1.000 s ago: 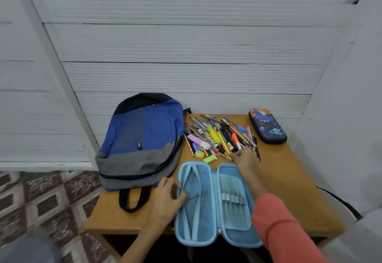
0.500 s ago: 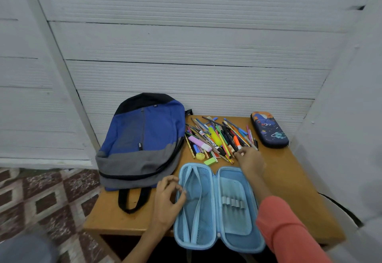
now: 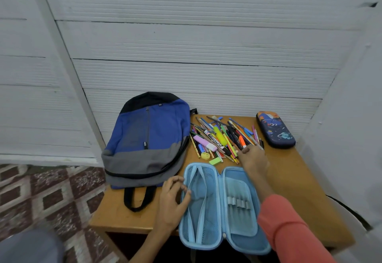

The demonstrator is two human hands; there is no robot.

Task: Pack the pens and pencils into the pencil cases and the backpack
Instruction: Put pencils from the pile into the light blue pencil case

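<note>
Since 1.0 s ago: left hand (image 3: 171, 200) has come off the mesh pocket, thumb withdrawn; it now sits just beside the left rim of the open case, fingers loosely curled, holding nothing. Right hand (image 3: 253, 156), arm in an orange sleeve (image 3: 287, 227), remains at the near right edge of the pile, fingers bent down onto the pens; blurred, cannot tell whether it grips one. Blue-and-grey backpack (image 3: 148, 138) lies flat, zipped, at left on the wooden table (image 3: 293, 180). Light-blue pencil case (image 3: 241, 221) lies spread open at the front edge, both halves unfilled. Dark printed pencil case (image 3: 276, 131) closed, far right. Pile of pens and pencils (image 3: 221, 136) between backpack and dark case, unsorted.
</note>
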